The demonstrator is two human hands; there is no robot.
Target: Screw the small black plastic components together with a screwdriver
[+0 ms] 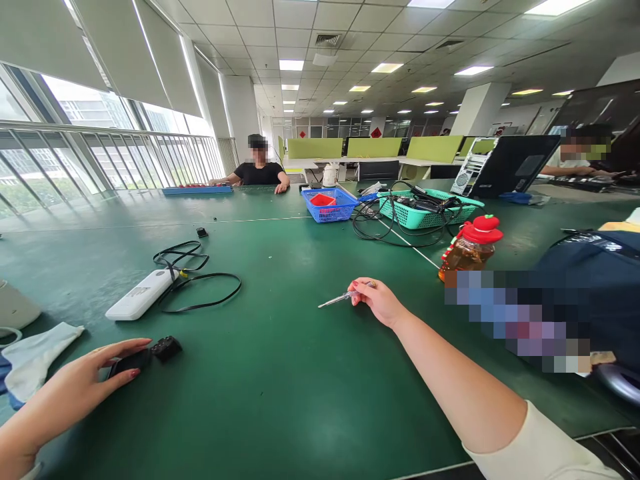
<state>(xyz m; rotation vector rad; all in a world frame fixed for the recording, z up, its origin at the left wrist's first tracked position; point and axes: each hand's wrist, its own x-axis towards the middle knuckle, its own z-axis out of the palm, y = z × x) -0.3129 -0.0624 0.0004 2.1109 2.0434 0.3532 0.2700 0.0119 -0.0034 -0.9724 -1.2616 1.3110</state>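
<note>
Above the green table [280,380], my right hand [377,301] pinches a small screwdriver [336,300] with a clear handle. Its thin metal shaft points left and slightly down. At the lower left, my left hand [87,377] is closed around a flat black object [133,363], thumb on the near side and fingers on the far side. A small dark block [167,348] is at that object's right end; I cannot tell whether the two are joined. Beyond the left hand lies a white power strip [143,293] with a looped black cord [240,283].
A blue basket [330,212] and a teal basket [420,219] with cables stand farther back. At right are a red-capped bottle [470,250] and a dark bag [595,287]. A cloth [40,357] lies at left. One person [259,173] sits across the table, another [570,160] far right.
</note>
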